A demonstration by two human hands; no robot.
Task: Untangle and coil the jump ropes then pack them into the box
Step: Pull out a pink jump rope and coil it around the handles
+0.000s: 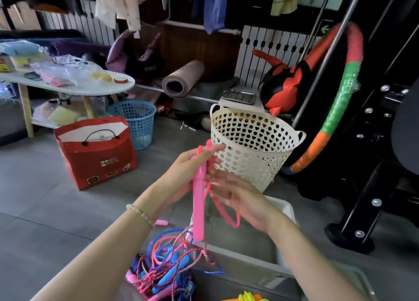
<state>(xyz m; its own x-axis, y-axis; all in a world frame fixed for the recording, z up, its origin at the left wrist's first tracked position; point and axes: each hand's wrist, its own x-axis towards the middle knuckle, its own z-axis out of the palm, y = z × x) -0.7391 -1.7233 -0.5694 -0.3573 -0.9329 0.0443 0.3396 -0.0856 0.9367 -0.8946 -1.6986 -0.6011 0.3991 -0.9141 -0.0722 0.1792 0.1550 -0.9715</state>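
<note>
1. Over the open grey box (254,263), the left hand (186,167) grips the pink handle (199,194) of a jump rope upright, fingers curled round its upper half. Held high like this, the rope probably hangs free of the pile for coiling.
2. Just beside it, the right hand (242,198) has its fingers curled round loops of the pink cord (223,210), which droop below the palm. This looks like a coil being gathered.
3. The tangle of jump ropes (172,266), blue, pink and braided, is heaped at the box's near-left edge, its strands reaching the handle's lower tip.
4. What shows of the box's inside looks bare, though the hands hide part of it.
5. A yellow and orange rope (249,297) lies at the bottom edge of the view. I cannot tell which compartment holds it.
6. Behind the hands stands a white heart-holed basket (256,146), its contents unseen. Further left are a blue basket (136,121) and a red paper bag (95,155) holding white sheets.
</note>
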